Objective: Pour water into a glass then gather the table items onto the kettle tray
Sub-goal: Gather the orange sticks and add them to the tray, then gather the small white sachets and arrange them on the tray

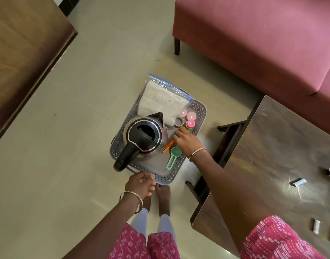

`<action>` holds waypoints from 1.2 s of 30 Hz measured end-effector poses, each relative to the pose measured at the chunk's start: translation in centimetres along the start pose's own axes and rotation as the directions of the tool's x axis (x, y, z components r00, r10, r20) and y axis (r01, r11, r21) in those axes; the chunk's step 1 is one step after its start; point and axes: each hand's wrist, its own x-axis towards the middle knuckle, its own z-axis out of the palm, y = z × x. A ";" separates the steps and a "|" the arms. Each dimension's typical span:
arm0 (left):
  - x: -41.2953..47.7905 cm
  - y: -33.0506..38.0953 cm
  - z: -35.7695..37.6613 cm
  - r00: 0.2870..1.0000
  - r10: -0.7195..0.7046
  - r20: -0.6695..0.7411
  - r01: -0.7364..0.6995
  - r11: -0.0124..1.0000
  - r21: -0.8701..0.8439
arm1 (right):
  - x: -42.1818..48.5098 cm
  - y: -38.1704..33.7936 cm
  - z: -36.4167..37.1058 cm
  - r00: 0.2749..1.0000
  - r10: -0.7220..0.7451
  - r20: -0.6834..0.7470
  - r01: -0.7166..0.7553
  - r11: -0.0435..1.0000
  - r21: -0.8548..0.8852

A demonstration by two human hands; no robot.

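Mid-frame, the kettle tray (169,177) was seen on the floor (85,128), seemingly so table items could be gathered beside the kettle (143,135). Its long axis was angled, handle lower left, spout upper right. The right hand (186,141) was lowered over an orange tool (168,146), grasp unreadable. The left hand (141,184) was curled by the near rim, contact uncertain.

My tunic (126,243) is pink with white stitched marks, my leggings (165,224) pale blue; a thin metal bangle (134,193) rings each wrist.
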 end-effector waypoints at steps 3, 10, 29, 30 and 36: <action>-0.6 0.3 0.0 1.000 0.017 0.006 -0.017 1.000 -0.009 | -1.7 -0.1 -0.2 0.994 0.075 -0.080 -0.068 0.994 0.087; -4.0 1.7 0.5 0.997 0.067 0.026 -0.068 0.997 0.043 | -8.4 -2.5 -1.7 0.892 0.396 -0.217 -0.322 0.895 0.310; -12.1 2.0 10.3 0.962 0.185 0.201 -0.237 0.932 0.276 | -28.1 -9.8 -4.7 0.504 0.854 0.130 -0.716 0.328 0.616; -12.2 1.4 11.3 0.961 0.184 0.205 -0.239 0.928 0.286 | -29.3 -9.6 -4.3 0.498 0.856 0.140 -0.721 0.319 0.615; -14.0 -3.8 18.5 0.968 0.186 0.169 -0.240 0.884 0.400 | -38.5 -7.4 -1.8 0.465 0.871 0.161 -0.733 0.277 0.622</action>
